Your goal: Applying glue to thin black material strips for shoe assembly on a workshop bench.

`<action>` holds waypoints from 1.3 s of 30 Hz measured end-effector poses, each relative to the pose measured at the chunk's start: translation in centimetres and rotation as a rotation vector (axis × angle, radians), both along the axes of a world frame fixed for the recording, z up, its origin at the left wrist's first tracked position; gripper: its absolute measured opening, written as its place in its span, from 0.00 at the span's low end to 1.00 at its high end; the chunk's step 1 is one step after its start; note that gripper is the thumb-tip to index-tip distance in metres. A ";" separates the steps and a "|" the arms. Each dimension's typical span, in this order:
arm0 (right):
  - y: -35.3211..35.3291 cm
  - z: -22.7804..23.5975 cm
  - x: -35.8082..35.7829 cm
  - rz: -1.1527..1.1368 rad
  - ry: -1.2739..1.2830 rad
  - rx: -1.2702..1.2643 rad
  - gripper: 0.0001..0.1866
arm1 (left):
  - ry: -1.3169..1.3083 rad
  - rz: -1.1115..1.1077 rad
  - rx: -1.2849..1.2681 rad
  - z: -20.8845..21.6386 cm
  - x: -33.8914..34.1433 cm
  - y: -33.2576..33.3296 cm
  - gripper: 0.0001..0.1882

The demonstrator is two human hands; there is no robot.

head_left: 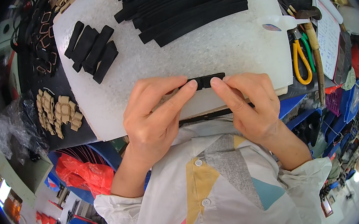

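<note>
Both of my hands hold a short folded black strip (203, 81) just above the near edge of the white board (255, 54). My left hand (156, 105) pinches its left end between thumb and forefinger. The right end is pinched the same way by my right hand (250, 100). Farther back on the board lies a stack of long black strips (177, 9). Several short folded black loops (92, 50) sit together at the board's left side.
Left of the board are beige loops (59, 114), metal buckles (45, 32) and crumpled clear plastic (14, 125). At right lie a white bottle (278, 24), yellow-handled scissors (300, 63), a wooden-handled hammer (317, 50) and a written sheet (327, 35). A red bag (83, 174) hangs below left.
</note>
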State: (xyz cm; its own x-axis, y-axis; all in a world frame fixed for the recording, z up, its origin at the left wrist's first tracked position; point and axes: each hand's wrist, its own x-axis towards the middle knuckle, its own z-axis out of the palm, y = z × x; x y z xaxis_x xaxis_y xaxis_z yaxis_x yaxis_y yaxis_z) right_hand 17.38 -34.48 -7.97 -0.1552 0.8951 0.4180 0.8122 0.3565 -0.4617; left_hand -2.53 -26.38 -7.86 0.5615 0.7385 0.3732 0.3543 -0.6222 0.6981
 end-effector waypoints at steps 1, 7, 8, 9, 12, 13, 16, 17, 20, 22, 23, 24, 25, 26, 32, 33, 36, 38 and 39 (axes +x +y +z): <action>0.0 0.1 -0.1 -0.010 -0.006 -0.010 0.25 | -0.001 -0.002 0.006 0.0 0.0 0.0 0.21; 0.0 0.1 -0.1 -0.001 -0.055 -0.016 0.24 | 0.026 0.012 -0.002 0.0 0.1 -0.1 0.16; 0.0 0.1 -0.1 0.000 -0.058 -0.016 0.24 | 0.021 0.007 0.011 -0.1 0.1 -0.1 0.18; 0.0 0.1 -0.1 0.000 -0.062 -0.015 0.24 | 0.014 0.001 0.024 -0.3 0.1 0.0 0.19; -0.1 0.0 -0.1 0.001 -0.071 -0.013 0.24 | 0.010 -0.003 0.044 -0.4 0.2 -0.1 0.21; -0.1 0.0 -0.1 0.001 -0.073 -0.012 0.24 | 0.011 -0.003 0.048 -0.3 0.2 -0.1 0.22; -0.1 0.1 -0.2 -0.001 -0.080 -0.011 0.23 | 0.052 0.009 0.009 0.1 0.3 -0.2 0.18; 0.0 0.0 -0.2 0.001 -0.083 -0.007 0.23 | 0.083 -0.005 0.037 0.2 0.3 -0.2 0.19; 0.0 0.0 -0.2 0.002 -0.121 0.003 0.22 | 0.183 -0.056 0.099 0.5 0.2 -0.3 0.18; 0.2 0.6 -0.3 -0.018 -0.177 -0.021 0.23 | 0.257 -0.102 0.114 1.2 0.1 -0.2 0.18; 0.2 0.8 -0.3 -0.016 -0.192 -0.027 0.23 | 0.266 -0.115 0.156 1.1 0.1 -0.1 0.18; 0.2 0.9 -0.3 -0.011 -0.207 -0.031 0.22 | 0.276 -0.123 0.200 1.0 0.0 -0.2 0.18; 0.3 1.0 -0.4 -0.006 -0.222 -0.035 0.22 | 0.285 -0.132 0.244 0.9 -0.2 -0.2 0.18; 0.4 1.3 -0.4 0.000 -0.227 -0.060 0.21 | 0.303 -0.120 0.212 0.9 -0.3 -0.3 0.18; 0.9 2.2 -0.5 0.018 -0.216 -0.153 0.11 | 0.394 -0.131 0.229 1.8 -0.1 -0.2 0.18; 0.9 2.2 -0.4 0.027 -0.224 -0.158 0.11 | 0.396 -0.132 0.227 1.8 -0.1 -0.2 0.18; 0.8 2.2 0.1 0.064 -0.240 -0.162 0.13 | 0.443 -0.142 0.192 2.5 0.1 -0.3 0.14; 1.1 2.2 0.0 0.083 -0.230 -0.157 0.14 | 0.469 -0.146 0.180 2.7 0.0 -0.4 0.13; 1.2 2.4 0.0 0.090 -0.218 -0.159 0.15 | 0.469 -0.144 0.142 2.7 0.1 -0.5 0.15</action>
State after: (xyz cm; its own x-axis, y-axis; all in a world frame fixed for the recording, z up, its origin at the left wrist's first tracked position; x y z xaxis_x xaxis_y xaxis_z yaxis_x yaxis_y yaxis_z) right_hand 17.41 -33.28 -5.60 -0.3076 0.9253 0.2218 0.8671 0.3686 -0.3351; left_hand -2.45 -26.85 -5.19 0.7850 0.6017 0.1475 0.5132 -0.7649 0.3893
